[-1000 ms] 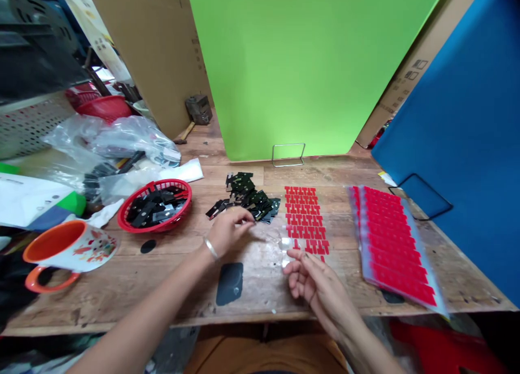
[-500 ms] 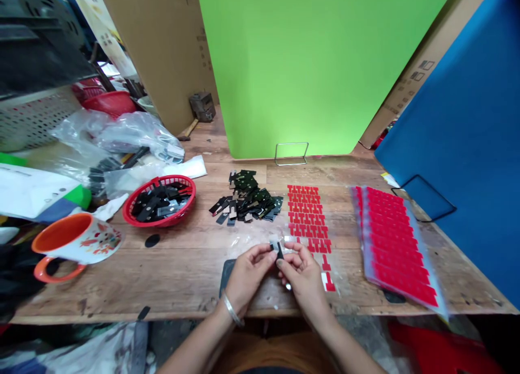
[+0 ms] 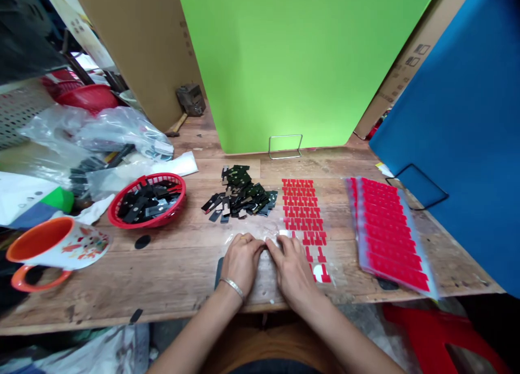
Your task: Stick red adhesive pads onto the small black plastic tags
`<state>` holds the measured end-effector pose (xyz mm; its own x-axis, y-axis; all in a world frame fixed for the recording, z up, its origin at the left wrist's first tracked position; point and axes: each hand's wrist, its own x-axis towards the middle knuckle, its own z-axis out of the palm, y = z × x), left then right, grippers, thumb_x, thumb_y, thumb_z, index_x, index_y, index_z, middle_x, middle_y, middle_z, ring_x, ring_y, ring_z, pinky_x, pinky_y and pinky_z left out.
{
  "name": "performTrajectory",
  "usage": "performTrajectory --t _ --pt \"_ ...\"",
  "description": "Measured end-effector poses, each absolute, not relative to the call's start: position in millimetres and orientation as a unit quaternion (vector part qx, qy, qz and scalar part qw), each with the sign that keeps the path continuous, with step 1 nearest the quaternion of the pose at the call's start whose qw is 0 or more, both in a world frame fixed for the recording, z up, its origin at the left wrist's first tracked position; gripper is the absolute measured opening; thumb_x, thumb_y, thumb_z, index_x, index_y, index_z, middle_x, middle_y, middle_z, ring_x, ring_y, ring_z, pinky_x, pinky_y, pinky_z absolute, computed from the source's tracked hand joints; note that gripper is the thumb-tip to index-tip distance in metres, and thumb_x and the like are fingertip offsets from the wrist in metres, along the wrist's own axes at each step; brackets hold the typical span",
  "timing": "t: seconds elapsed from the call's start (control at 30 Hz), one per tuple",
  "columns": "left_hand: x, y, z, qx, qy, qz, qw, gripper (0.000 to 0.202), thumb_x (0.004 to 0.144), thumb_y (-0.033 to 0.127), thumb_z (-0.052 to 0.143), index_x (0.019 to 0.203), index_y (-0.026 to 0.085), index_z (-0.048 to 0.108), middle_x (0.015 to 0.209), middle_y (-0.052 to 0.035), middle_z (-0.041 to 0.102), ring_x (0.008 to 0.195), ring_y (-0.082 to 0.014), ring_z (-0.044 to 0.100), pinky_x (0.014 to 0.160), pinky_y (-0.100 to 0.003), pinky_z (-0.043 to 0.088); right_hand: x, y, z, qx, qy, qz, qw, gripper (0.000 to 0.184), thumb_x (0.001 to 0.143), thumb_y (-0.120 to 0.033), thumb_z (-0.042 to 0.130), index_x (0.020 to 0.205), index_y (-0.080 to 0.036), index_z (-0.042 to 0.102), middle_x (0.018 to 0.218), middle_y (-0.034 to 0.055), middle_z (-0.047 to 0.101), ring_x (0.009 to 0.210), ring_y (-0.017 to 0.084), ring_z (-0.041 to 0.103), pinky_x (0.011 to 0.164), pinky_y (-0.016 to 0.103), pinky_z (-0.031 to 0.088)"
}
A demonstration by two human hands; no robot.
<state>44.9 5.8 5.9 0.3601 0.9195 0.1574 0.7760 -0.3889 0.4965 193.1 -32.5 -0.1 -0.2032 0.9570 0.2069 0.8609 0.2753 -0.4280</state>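
My left hand (image 3: pixel 242 263), with a bracelet on its wrist, is low over the table, fingers bent and closed. Thumb to thumb with it is my right hand (image 3: pixel 292 266), also closed, its fingertips pointing down. Whatever lies between the fingers is hidden beneath them. A clear sheet of red T-shaped stickers (image 3: pixel 303 209) lies by my right hand and partly under it. Beyond the hands is a heap of small black flat pieces (image 3: pixel 247 195). A dark flat pad (image 3: pixel 218 271) shows at the left of my left hand.
A red basket (image 3: pixel 173 217) of black pieces stands left, near an orange and white mug (image 3: pixel 83 249). More red sticker sheets (image 3: pixel 392 236) are stacked at the right. Green (image 3: pixel 300 65) and blue (image 3: pixel 459 136) boards stand behind. Plastic bags (image 3: pixel 134 128) crowd the far left.
Both hands have turned palms down and lowered toward the table. The black piece seen between my fingers before is now out of sight. The view has shifted slightly.
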Motion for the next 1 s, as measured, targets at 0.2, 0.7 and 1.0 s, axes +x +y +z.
performTrajectory --t 0.2,0.7,1.0 --pt "42 6 -2 0.798 0.532 0.215 0.182 0.024 0.084 0.026 0.044 0.085 0.019 0.066 0.075 -0.0065 0.056 0.077 -0.0196 0.052 0.069 -0.031 0.042 185 -29 8 -0.592 -0.778 0.085 0.191 0.041 0.083 -0.012 0.044 0.123 -0.021 0.048 0.114 0.0136 0.049 0.099 0.028 0.04 0.081 0.045 0.036" --pt "90 23 4 0.529 0.473 0.341 0.617 0.021 0.078 0.035 0.052 0.084 0.015 0.056 0.07 -0.0031 0.065 0.063 -0.0145 0.062 0.06 -0.027 0.05 294 6 0 -0.687 -0.666 0.146 0.251 0.011 0.074 -0.009 0.047 0.07 -0.018 0.053 0.076 0.0043 0.054 0.074 0.017 0.05 0.069 0.026 0.037" --pt "144 41 -8 0.443 0.462 0.342 0.689 0.008 0.08 0.021 0.052 0.082 0.014 0.05 0.069 -0.0038 0.063 0.056 -0.0122 0.063 0.054 -0.026 0.054 297 17 10 -0.68 -0.689 0.184 0.17 0.011 0.07 -0.009 0.048 0.065 -0.018 0.05 0.07 0.0016 0.054 0.066 0.013 0.048 0.059 0.023 0.032"
